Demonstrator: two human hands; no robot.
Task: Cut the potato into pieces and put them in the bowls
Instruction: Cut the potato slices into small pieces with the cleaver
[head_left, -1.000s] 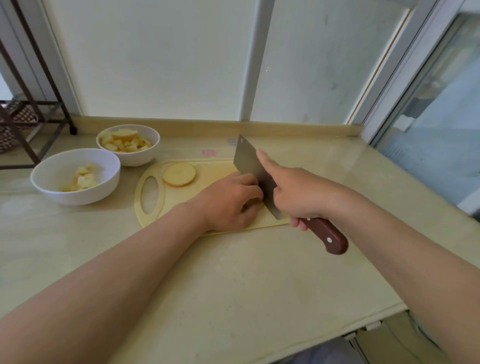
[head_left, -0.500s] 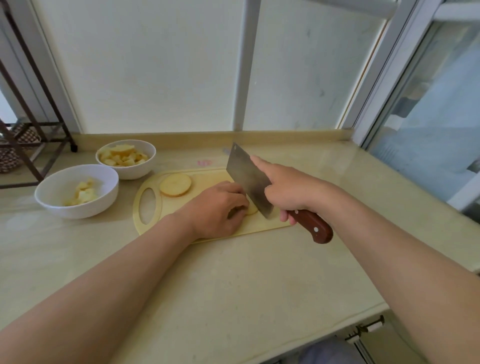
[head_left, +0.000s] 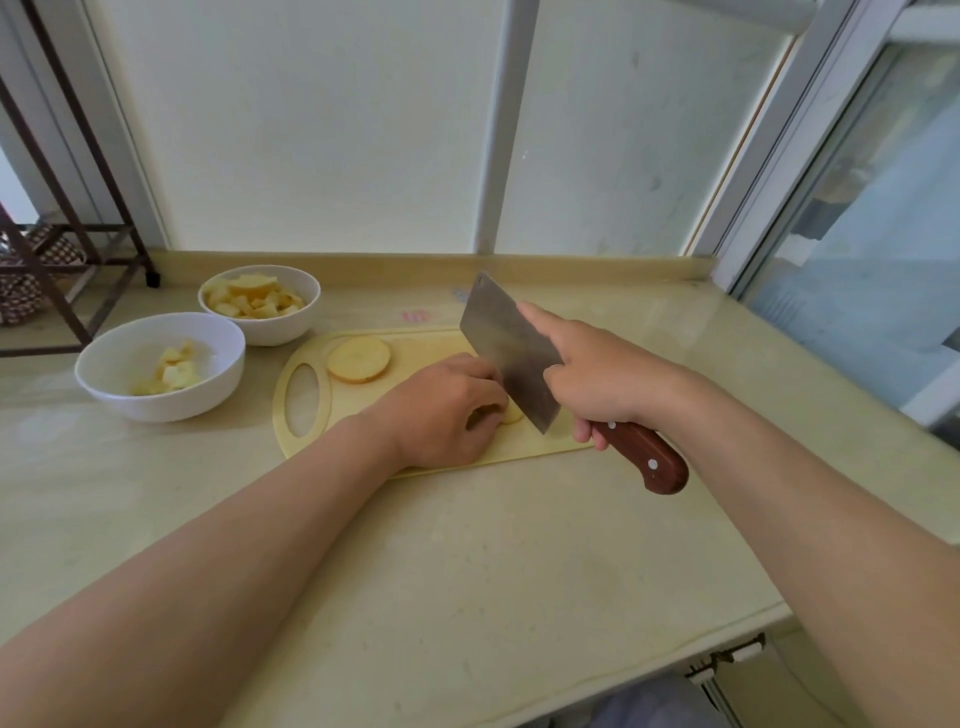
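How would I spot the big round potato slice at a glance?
Find the yellow cutting board on the counter. Near its oval handle hole lies the round slice. It is whole and untouched, unlike the chunks in the two white bowls.

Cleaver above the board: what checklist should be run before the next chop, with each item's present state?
1. Grip of the right hand round the cleaver handle, forefinger on the blade: ok.
2. The left hand holds the potato piece on the cutting board: ok.
3. Clearance between that hand and the cutting edge: cannot tell, too close.
4. The potato slice lies apart from the blade: ok.
5. The near bowl and far bowl both have room: ok.
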